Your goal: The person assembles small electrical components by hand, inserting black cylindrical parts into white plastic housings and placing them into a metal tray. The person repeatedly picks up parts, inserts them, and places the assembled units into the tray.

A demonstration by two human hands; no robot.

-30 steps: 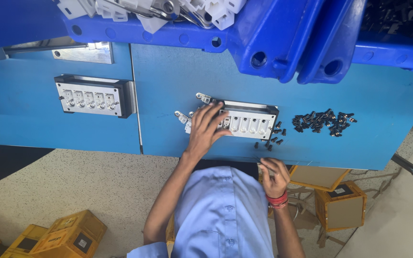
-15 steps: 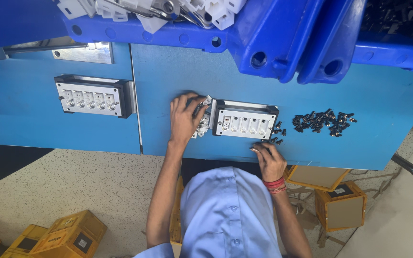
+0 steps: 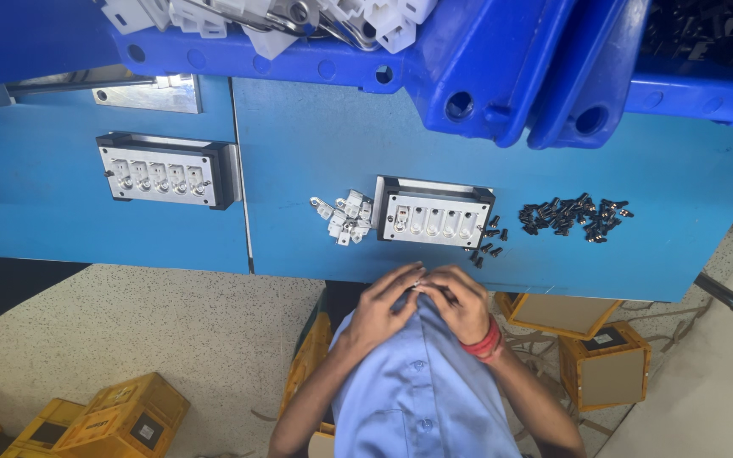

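Overhead view, read from left to right. At the far left I see yellow crates (image 3: 120, 420) on the speckled floor, and above them the blue table (image 3: 316, 161), which spans the width of the view. On its left panel lies a black-framed metal fixture (image 3: 165, 170) with a row of filled sockets. Right of the panel seam sits a small heap of white plastic parts (image 3: 345, 217), touching or just beside the left end of a second fixture (image 3: 433, 212), whose row of sockets appears empty. A few black screws (image 3: 487, 246) lie loose against that fixture's right and lower edges, and a larger scatter of black screws (image 3: 574, 217) lies well apart to its right. Blue bins (image 3: 485, 68) overhang the table's far side; the left one holds white plastic parts.

At the table's near edge, below the second fixture, I see the left hand (image 3: 383, 307) and the right hand (image 3: 460, 301) drawn together over the blue shirt. The fingers of both hands are curled and pinched closed on one small white part (image 3: 418, 283), held between the fingertips of the two hands, clear of the table. A red band circles the right wrist. Brown cartons (image 3: 608, 373) stand on the floor at the right.
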